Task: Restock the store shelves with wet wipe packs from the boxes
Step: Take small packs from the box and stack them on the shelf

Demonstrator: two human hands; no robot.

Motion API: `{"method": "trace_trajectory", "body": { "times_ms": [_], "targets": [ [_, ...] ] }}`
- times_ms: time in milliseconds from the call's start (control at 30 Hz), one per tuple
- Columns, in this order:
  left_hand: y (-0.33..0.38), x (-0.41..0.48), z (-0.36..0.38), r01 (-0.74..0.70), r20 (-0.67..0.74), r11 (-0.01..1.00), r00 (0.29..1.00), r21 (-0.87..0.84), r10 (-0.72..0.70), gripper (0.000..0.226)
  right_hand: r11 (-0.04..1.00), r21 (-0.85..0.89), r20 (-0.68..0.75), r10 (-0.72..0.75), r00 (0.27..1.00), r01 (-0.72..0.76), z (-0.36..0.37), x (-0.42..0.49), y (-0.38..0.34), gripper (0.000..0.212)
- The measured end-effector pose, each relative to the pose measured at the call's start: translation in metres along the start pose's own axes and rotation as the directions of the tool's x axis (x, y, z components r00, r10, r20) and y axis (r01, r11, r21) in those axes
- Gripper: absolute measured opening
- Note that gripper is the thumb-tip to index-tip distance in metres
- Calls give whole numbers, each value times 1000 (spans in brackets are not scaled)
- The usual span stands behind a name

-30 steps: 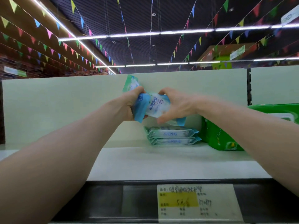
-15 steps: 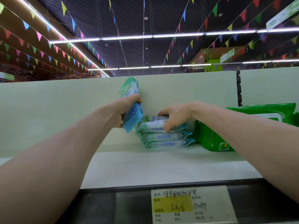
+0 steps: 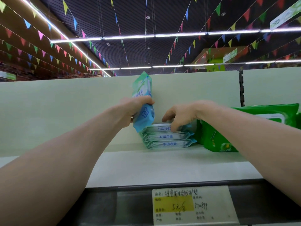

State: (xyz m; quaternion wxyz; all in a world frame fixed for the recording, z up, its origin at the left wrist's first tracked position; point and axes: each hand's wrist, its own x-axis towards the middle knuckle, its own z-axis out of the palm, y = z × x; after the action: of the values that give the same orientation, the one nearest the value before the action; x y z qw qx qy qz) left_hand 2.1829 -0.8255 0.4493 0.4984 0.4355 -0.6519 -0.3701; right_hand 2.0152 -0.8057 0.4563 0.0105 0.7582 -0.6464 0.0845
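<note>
Head camera is looking up and across a pale store shelf [image 3: 162, 167], with both bare forearms reaching in toward its back panel [image 3: 65, 111]. The left hand [image 3: 135, 108] is gripping a wet wipe pack [image 3: 142, 88] around its middle, fingers wrapping over the far face. This pack is standing on end, its long axis running nearly vertical and leaning slightly. Its green and white crimped end is pointing at the ceiling, and its blue lower end is hanging just beside the left edge of the stack [image 3: 167, 137].

That stack is sitting at the rear of the shelf, against the panel. It is made of three flat packs lying one on another, long axes running left to right, printed fronts facing the camera. The wrappers are looking like soft, glossy film in teal and white, with pinched, fin-like seals at the ends.

The right hand [image 3: 182, 115] is resting on the top pack [image 3: 156, 128], fingers bending down over its front edge and thumb sticking out to the left. Whether it is clamping the pack or only pressing on it, I cannot tell.

Just right of the stack, touching or nearly so, a large bright green pack [image 3: 215, 139] is lying puffy and slightly crinkled. On the dark shelf rail below, a white and yellow price label [image 3: 192, 207] is showing handwriting.
</note>
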Motion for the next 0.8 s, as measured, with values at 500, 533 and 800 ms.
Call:
{"method": "trace_trajectory", "body": {
  "times_ms": [500, 533, 800],
  "targets": [
    [8, 13, -12, 25, -97, 988, 994, -155, -40, 53, 711, 685, -225, -3, 974, 160, -19, -7, -9, 32],
    [7, 15, -15, 20, -94, 993, 995, -115, -31, 49, 708, 692, -223, 24, 975, 141, -20, -7, -5, 33],
    [-5, 26, 0, 143, -164, 948, 982, 283, -99, 13, 897, 441, -390, 233, 891, -42, -11, 9, 15, 36]
  ]
}}
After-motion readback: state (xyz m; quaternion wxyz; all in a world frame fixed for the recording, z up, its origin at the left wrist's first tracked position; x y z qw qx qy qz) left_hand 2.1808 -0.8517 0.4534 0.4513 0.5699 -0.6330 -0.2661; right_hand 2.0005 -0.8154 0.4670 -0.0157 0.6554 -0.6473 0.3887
